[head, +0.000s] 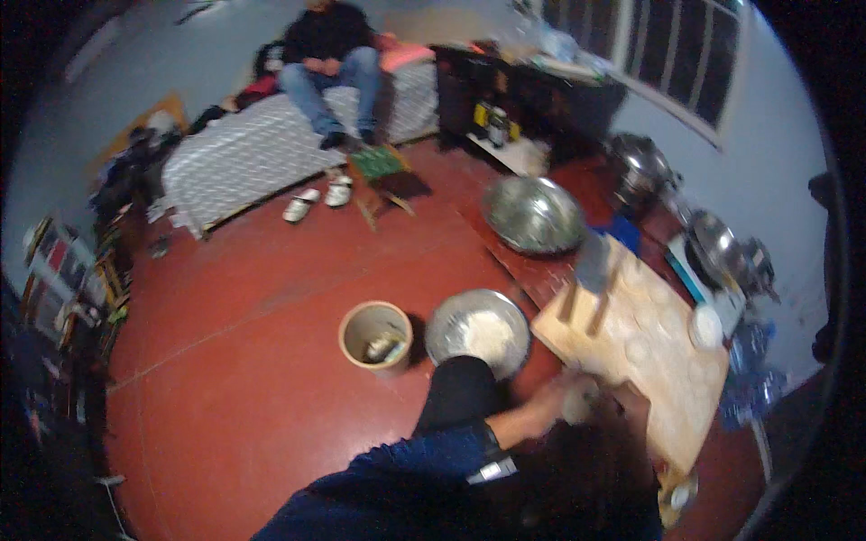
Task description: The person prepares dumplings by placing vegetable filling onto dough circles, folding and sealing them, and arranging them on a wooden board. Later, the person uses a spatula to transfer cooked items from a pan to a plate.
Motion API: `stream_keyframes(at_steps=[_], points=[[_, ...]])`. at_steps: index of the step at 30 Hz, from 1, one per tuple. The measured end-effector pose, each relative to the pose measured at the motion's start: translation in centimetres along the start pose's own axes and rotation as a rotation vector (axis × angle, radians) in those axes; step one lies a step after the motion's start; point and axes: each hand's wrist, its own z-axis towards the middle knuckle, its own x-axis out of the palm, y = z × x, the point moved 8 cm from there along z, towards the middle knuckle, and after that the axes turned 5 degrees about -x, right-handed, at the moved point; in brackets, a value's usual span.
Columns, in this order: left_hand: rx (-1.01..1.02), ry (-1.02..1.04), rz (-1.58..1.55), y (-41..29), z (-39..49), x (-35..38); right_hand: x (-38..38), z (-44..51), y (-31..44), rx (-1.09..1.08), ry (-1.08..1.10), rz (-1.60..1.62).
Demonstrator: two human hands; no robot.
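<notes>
My left hand (pixel 544 409) is over my lap at the near edge of a wooden board (pixel 666 389), with its fingers around a pale, rounded lump (pixel 580 400) that looks like dough. Close beside it is my right hand (pixel 630 404), blurred and dark, so its grip is unclear. Several flat, pale rounds (pixel 637 353) lie on the board. At its far end are a grey cleaver-like blade (pixel 593 262) and two short wooden sticks, one of them a stick (pixel 569 304) near the corner. Left of the board, a metal basin (pixel 443 338) holds pale flour (pixel 488 333), partly hidden by my knee.
A tan bucket (pixel 345 345) stands left of the basin. Beyond the board is a large metal bowl (pixel 533 215). Pots (pixel 639 162) and pans (pixel 710 240) line the right wall. A person (pixel 328 61) sits on a bed (pixel 250 155), behind a folding stool (pixel 377 164) and white shoes (pixel 301 205).
</notes>
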Motion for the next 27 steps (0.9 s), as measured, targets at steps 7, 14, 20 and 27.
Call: stream_keyframes(at_steps=[7,14,20,27], points=[[-0.146,0.462,-0.414,-0.2,-1.1,3.1,-2.6,-1.0,3.2,-0.273,-0.137,0.012],[-0.235,0.318,-0.102,-1.1,-1.3,2.6,-2.4,0.3,2.9,-0.306,-0.09,0.183],[-0.234,0.223,-0.114,-0.7,-0.6,2.0,-1.2,1.2,1.0,-0.158,0.03,0.026],[-0.191,0.075,-0.148,-0.4,0.2,2.0,-0.4,1.5,2.0,-0.308,0.039,-0.213]])
